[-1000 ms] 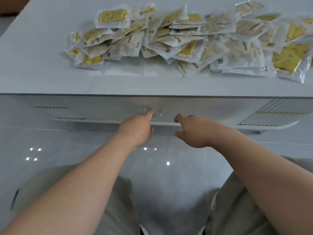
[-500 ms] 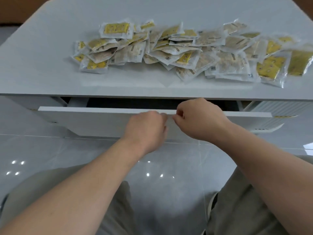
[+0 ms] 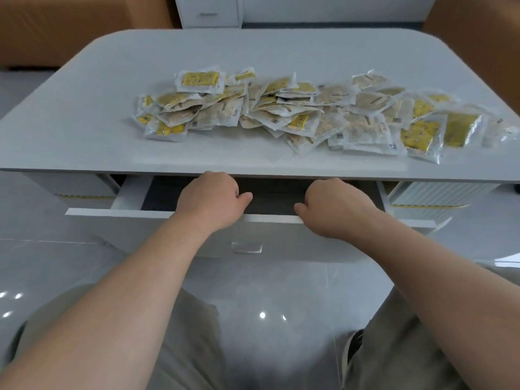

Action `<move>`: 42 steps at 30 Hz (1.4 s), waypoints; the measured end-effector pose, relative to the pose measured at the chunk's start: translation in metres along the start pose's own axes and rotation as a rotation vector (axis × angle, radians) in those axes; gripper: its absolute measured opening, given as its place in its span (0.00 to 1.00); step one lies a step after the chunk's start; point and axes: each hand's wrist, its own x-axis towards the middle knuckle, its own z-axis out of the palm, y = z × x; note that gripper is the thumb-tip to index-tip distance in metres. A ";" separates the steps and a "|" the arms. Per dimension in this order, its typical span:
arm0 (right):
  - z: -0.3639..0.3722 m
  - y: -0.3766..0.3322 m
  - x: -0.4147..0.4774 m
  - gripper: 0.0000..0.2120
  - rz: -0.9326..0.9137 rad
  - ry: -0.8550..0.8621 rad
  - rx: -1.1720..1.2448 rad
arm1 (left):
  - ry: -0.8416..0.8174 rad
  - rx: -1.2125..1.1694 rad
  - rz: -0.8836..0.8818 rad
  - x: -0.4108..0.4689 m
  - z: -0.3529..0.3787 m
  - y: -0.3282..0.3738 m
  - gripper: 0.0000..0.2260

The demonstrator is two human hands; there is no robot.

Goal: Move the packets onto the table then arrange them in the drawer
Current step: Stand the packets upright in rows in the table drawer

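Observation:
Many yellow and clear packets [image 3: 309, 116] lie in a loose heap across the grey table [image 3: 84, 130]. Under the table's front edge the white drawer [image 3: 146, 220] stands pulled out, and its dark inside shows bare between my hands. My left hand [image 3: 211, 198] hovers over the drawer's inside with fingers loosely curled, holding nothing. My right hand [image 3: 334, 206] is beside it, fingers curled the same way, its thumb lying along the top edge of the drawer front. A clear handle [image 3: 246, 247] sits on the drawer front below my hands.
White ribbed cabinet fronts [image 3: 439, 192] flank the drawer under the table. A glossy tiled floor [image 3: 253, 305] lies beneath, with my knees at the bottom. Beyond the table stand a white cabinet [image 3: 211, 12] and brown furniture [image 3: 56, 29].
The drawer has slid out from shut to well open. My hands let go of its front edge, moved apart and now sit over the opening. The view has pulled back.

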 end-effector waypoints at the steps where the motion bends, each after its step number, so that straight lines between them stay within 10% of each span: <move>1: 0.002 -0.001 -0.005 0.19 -0.006 -0.008 -0.003 | -0.048 0.012 -0.007 -0.003 -0.001 0.000 0.25; 26: 0.024 -0.015 -0.059 0.10 -0.057 -0.223 -0.133 | -0.604 0.154 -0.028 -0.045 -0.003 0.022 0.27; 42: -0.061 0.142 0.030 0.08 0.398 0.429 0.199 | 0.399 -0.044 0.390 0.054 -0.006 0.122 0.09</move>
